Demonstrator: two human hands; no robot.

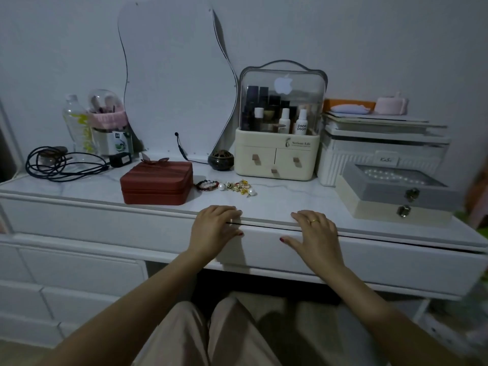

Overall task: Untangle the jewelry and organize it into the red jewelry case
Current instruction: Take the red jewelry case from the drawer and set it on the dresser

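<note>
My left hand (pixel 215 228) and right hand (pixel 314 231) lie flat and open on the front edge of the desk (pixel 277 204), holding nothing. The jewelry (pixel 227 186) sits just past my left hand, nearer to it. The pile runs left to right. The red case (pixel 157 183) is shut, just left of it.

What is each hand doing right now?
Left hand: open, empty, flat on the white dresser edge.
Right hand: open, empty, flat on the same edge.
</note>
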